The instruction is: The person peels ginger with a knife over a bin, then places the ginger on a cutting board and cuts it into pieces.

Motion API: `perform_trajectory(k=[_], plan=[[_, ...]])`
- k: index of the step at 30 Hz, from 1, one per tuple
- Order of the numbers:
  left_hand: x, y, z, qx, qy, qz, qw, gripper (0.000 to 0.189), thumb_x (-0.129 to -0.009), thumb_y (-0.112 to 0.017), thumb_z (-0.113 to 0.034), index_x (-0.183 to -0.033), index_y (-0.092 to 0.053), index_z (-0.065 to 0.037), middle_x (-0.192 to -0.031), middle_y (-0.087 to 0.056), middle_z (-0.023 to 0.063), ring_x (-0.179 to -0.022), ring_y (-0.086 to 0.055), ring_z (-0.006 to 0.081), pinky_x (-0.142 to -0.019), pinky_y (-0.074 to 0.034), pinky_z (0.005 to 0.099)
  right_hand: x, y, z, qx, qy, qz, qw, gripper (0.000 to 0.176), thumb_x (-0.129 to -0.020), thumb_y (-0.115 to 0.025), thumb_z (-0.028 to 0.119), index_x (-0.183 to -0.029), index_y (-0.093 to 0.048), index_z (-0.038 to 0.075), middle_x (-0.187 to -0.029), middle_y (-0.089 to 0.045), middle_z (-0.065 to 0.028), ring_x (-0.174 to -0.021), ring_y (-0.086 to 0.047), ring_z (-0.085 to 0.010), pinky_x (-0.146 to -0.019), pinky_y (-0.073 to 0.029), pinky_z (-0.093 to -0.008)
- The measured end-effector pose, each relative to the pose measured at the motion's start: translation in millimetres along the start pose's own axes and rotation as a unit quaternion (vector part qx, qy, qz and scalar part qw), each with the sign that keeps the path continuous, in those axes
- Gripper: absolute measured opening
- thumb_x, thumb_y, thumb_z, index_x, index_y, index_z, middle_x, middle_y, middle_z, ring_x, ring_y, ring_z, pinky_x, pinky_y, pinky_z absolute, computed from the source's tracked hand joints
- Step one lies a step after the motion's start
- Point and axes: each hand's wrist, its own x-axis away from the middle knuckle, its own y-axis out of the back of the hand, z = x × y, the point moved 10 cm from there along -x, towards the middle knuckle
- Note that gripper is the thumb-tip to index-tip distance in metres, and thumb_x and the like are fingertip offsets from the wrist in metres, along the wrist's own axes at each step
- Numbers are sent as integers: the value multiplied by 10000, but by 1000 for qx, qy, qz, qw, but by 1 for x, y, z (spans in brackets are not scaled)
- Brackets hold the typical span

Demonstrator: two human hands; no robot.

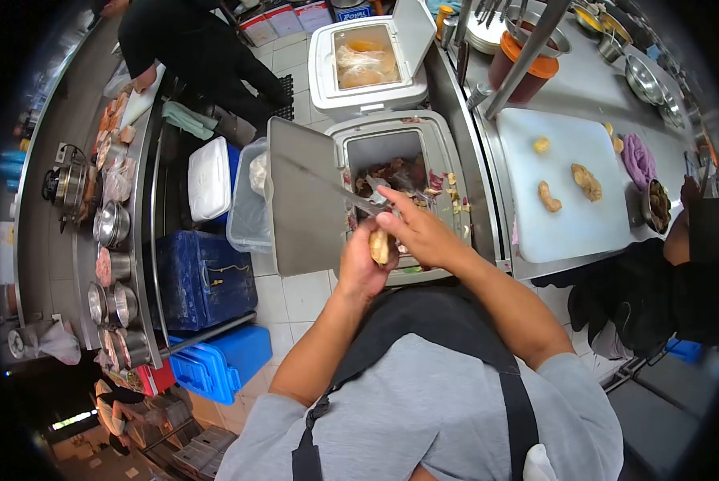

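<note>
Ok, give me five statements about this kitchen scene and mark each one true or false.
1. The left hand holds a pale root piece. True.
2. The right hand is empty. False: it grips a knife.
3. Yellowish pieces lie on the white cutting board. True.
4. Both hands are over the cutting board. False: they are over the open bin.
5. The white cooler has its lid shut. False: the lid stands open.
</note>
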Motion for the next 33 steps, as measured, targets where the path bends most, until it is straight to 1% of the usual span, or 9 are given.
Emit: perform_trajectory(k=[4, 8, 9, 12, 19, 21, 28, 31, 33], plan=[[6, -6, -27, 72, -6, 47, 996, 289, -965, -423, -361, -982, -589, -126, -673, -521, 33, -507, -450, 155, -442, -348, 266, 10, 4, -28, -103, -76, -48, 991, 622, -979, -524, 442, -1462, -364, 84, -1045, -665, -227, -971, -666, -337, -844, -490, -381], [-4, 12, -37, 117, -55, 113, 985, 228, -965, -467, -333, -978, -572, -130, -712, -589, 39, -539, -540, 160, -432, -393, 281, 32, 5, 6, 173, 44, -56, 982, 693, -939, -561, 494, -1469, -355, 98, -1091, -653, -222, -934, -651, -400, -802, -510, -428], [2, 19, -41, 89, -38, 5, 995, 202, -955, -524, -316, -969, -565, -118, -741, -608, 42, -605, -591, 161, -473, -446, 286, 38, 3, 20, 202, 114, -84, 969, 730, -911, -570, 535, -1469, -359, 114, -1052, -652, -201, -882, -643, -412, -764, -514, -467], [-2, 28, -48, 123, -102, -59, 985, 172, -938, -581, -287, -959, -566, -117, -762, -611, 31, -646, -615, 153, -528, -485, 272, 40, -1, 20, 243, 109, -69, 961, 744, -899, -567, 559, -1470, -362, 128, -989, -647, -172, -826, -648, -386, -728, -519, -475], [5, 24, -66, 53, -153, 36, 986, 102, -903, -584, -178, -960, -557, -99, -804, -608, 45, -700, -605, 155, -592, -519, 302, 38, -5, 17, 247, 62, -28, 967, 736, -902, -558, 563, -1482, -349, 161, -993, -648, -167, -822, -655, -370, -716, -520, -476], [7, 19, -57, 44, -161, -6, 986, 87, -895, -576, -163, -934, -547, -91, -803, -607, 56, -698, -605, 164, -589, -515, 308, 38, -11, 20, 209, 53, 15, 976, 730, -902, -603, 508, -1478, -346, 142, -1241, -608, -208, -1022, -634, -405, -844, -508, -441], [18, 8, -42, 9, -193, 14, 981, 96, -890, -576, -147, -872, -516, -74, -828, -609, 81, -758, -601, 167, -708, -496, 299, 43, -23, 24, 113, -11, 77, 991, 805, -916, -549, 560, -1528, -213, 159, -1185, -613, -279, -1046, -602, -474, -884, -477, -492], [20, 17, -50, -1, -216, -59, 975, 94, -908, -570, -166, -909, -543, -76, -861, -615, 63, -783, -601, 160, -705, -492, 297, 42, -24, 20, 99, -21, 78, 992, 820, -918, -543, 560, -1532, -190, 145, -1180, -613, -281, -1043, -597, -488, -889, -469, -503], [12, 11, -40, 41, -139, 7, 989, 119, -931, -554, -183, -976, -571, -74, -881, -615, 46, -794, -598, 147, -697, -492, 294, 41, -24, 24, 124, 21, 54, 991, 826, -919, -537, 567, -1529, -196, 129, -1104, -634, -275, -992, -617, -471, -852, -486, -492]])
